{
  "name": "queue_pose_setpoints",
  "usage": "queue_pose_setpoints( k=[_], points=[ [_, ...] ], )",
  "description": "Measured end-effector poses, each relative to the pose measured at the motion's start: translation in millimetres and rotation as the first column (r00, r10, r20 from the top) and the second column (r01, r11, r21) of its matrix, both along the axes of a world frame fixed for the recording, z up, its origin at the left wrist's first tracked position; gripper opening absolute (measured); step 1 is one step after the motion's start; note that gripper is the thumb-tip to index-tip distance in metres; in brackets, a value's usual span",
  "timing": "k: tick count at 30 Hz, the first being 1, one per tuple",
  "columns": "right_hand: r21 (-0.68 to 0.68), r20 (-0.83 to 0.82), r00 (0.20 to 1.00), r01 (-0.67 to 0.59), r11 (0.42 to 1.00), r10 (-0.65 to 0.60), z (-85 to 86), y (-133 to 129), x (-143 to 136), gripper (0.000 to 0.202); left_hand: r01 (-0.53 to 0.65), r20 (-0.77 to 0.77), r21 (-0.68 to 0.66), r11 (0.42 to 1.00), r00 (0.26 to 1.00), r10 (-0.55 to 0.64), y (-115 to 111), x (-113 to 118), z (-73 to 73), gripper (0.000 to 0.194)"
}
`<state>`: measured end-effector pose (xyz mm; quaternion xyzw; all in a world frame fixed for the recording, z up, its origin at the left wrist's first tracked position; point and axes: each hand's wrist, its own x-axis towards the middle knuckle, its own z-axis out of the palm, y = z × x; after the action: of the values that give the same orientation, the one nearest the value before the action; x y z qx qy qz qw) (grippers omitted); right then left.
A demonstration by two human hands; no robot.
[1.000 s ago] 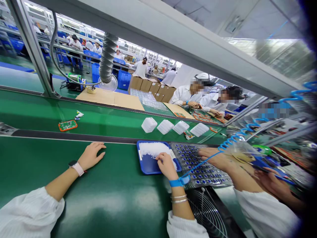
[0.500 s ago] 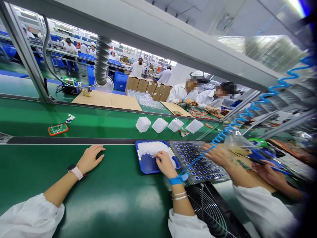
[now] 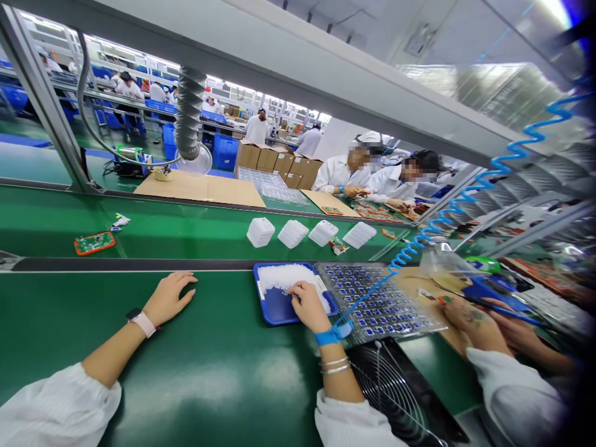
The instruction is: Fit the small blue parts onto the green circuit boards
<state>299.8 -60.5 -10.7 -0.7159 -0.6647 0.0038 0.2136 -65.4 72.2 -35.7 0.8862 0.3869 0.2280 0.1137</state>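
Under the right hand point(image 3: 309, 307), blue tray point(image 3: 278, 309).

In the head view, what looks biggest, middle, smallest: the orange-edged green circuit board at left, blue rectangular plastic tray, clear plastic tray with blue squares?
1. Clear tray
2. Blue tray
3. Circuit board, though it lies farther away.

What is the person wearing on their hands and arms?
No gloves! Both arms have loose white sleeves. By the left hand is a dark-faced watch with a pink band. By the right hand: a blue strap, a coiled blue cord and silver bangles.
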Motion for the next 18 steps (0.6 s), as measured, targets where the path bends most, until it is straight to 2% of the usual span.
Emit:
queue_pose_setpoints(
  k=[8, 18],
  points=[
    [-0.013, 0.036, 0.999, 0.001, 1.000, -0.001, 2.4, -1.4, -1.6, 0.029, 0.004, 0.015, -0.004, 1.000, 1.000, -0.004, 0.7, -0.2, -1.2, 0.033],
    [-0.060, 0.094, 0.994, 0.066, 0.996, -0.060, 8.0, -2.7, -6.5, 0.031, 0.006, 0.019, 0.001, 1.000, 1.000, -0.006, 1.5, -0.6, -1.9, 0.033]
  ],
)
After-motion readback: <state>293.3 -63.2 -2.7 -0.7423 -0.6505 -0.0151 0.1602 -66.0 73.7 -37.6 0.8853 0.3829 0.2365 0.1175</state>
